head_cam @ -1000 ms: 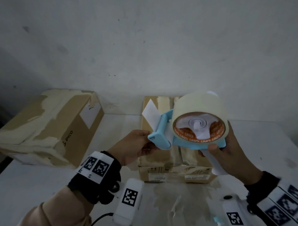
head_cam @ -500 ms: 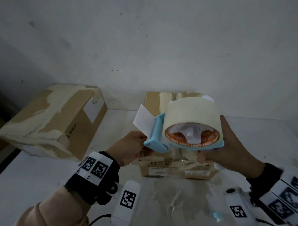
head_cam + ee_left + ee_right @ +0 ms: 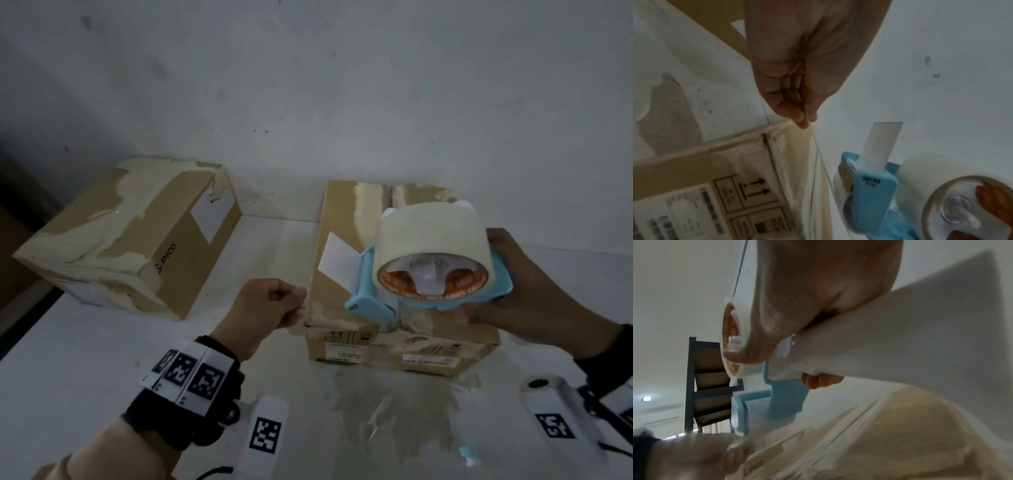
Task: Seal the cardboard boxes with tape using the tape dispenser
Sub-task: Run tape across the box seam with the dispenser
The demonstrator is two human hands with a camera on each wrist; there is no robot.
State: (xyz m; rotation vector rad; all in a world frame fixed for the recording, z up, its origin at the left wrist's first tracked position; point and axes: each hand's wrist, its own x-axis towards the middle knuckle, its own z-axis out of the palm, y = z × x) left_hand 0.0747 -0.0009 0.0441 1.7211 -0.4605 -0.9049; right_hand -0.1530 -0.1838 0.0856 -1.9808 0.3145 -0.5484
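My right hand [image 3: 500, 274] grips the white handle of a blue tape dispenser [image 3: 370, 301] carrying a wide cream tape roll [image 3: 428, 236]. It hovers over the near end of a brown cardboard box [image 3: 337, 212] that lies against the wall. My left hand [image 3: 301, 303] is left of the dispenser, at the box's near left corner, and pinches the end of a clear tape strip [image 3: 818, 155] that runs from my fingertips [image 3: 804, 121] to the dispenser's head [image 3: 873, 186]. In the right wrist view my fingers [image 3: 818, 381] curl round the handle [image 3: 879, 345].
A second, larger cardboard box [image 3: 137, 233] with torn tape patches stands at the left on the white table [image 3: 85, 359]. Tape residue [image 3: 387, 404] and a small blue scrap [image 3: 467, 452] lie near the front. The wall [image 3: 308, 102] is close behind. A dark metal shelf [image 3: 692, 386] stands off to the side.
My left hand has moved left, away from the dispenser's head, drawing tape out. The dispenser has shifted right and lower over the box.
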